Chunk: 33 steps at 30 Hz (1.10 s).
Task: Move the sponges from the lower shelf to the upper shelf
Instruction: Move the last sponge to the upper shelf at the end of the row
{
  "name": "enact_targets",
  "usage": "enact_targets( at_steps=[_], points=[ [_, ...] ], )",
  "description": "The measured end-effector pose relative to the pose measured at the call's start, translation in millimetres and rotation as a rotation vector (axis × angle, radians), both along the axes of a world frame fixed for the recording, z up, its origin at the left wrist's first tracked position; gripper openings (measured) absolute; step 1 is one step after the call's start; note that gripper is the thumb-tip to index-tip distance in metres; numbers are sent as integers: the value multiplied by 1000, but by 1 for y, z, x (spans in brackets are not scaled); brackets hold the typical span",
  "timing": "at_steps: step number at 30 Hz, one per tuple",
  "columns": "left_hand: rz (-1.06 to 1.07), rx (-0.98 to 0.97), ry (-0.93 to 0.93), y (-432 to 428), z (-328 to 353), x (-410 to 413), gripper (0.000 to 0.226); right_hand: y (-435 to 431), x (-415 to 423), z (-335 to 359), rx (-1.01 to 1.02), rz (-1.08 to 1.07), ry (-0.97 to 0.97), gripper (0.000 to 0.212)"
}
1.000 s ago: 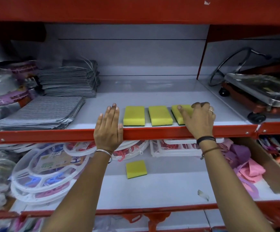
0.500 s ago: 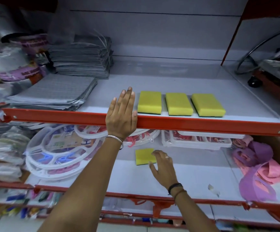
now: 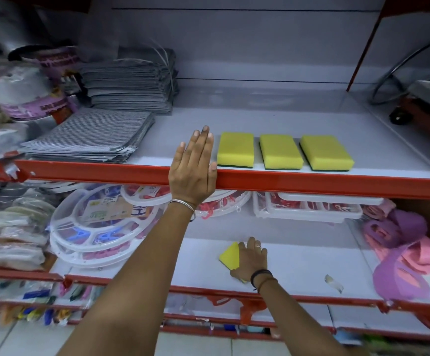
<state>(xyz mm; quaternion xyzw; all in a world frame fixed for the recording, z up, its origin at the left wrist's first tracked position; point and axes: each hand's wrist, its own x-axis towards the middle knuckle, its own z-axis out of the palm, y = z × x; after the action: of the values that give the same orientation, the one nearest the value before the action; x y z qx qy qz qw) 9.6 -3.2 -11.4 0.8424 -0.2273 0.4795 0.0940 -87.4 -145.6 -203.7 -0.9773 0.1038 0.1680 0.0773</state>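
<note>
- Cloths fill the left end of the upper shelf (image 3: 311, 124): two grey piles, a flat striped pile (image 3: 88, 136) near the front lip and a taller folded stack (image 3: 129, 86) behind it.
- Left of those piles sit plastic-wrapped goods (image 3: 16, 98), too blurred to count or identify.
- The left hand (image 3: 193, 173) lies flat and palm-down over the red front rail (image 3: 311, 182) of the upper shelf, fingers straight, together and pointing toward the back wall; it grips nothing, and a thin metal bangle (image 3: 183, 205) circles its wrist.
- The left forearm runs up to it from the bottom edge of the view, crossing in front of the lower shelf (image 3: 298, 268).
- Just right of that hand, three yellow sponges with dark green undersides sit in a row near the rail: the first sponge (image 3: 235, 149) almost touches the fingers, then the middle sponge (image 3: 280, 151), then the right-hand sponge (image 3: 325, 152), each apart from its neighbour by a narrow gap.
- On the lower shelf, white round plastic racks (image 3: 90, 227) are stacked at the left, with white trays (image 3: 309, 208) tucked under the upper rail.
- The right hand (image 3: 251, 260) reaches down to the lower shelf, its fingers closed over one yellow sponge (image 3: 229, 255), the fourth; the sponge looks tilted with a corner raised, though the hand hides whether it has left the surface.
- Two dark bands (image 3: 261, 276) ring the right wrist.
- Pink and purple cloth items (image 3: 401, 255) lie heaped at the lower shelf's right end.
</note>
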Motion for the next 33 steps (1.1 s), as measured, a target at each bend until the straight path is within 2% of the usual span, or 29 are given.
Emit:
enact_targets(
  at_steps=[4,7,12,16,18,21,27,33],
  points=[
    [5,5,27,0,1,-2,54,-8,-19,25,128,-44,-80,85],
    [6,9,45,0,2,-2,54,-15,-35,62,265,-12,-276,80],
    [21,2,70,0,4,-5,54,-29,-58,136,296,80,-598,77],
    [23,13,104,0,7,-8,55,-40,-73,182,421,157,-873,73],
    [20,8,124,1,6,-7,55,-49,-75,204,402,130,-1023,71],
    [18,5,146,1,7,-9,55,-73,-64,237,317,-30,-1157,72],
    [15,-2,188,1,9,-11,55,-125,-22,294,119,-499,-1054,71],
    [3,0,198,0,10,-11,55,-172,8,293,62,-736,-792,77]
  ],
)
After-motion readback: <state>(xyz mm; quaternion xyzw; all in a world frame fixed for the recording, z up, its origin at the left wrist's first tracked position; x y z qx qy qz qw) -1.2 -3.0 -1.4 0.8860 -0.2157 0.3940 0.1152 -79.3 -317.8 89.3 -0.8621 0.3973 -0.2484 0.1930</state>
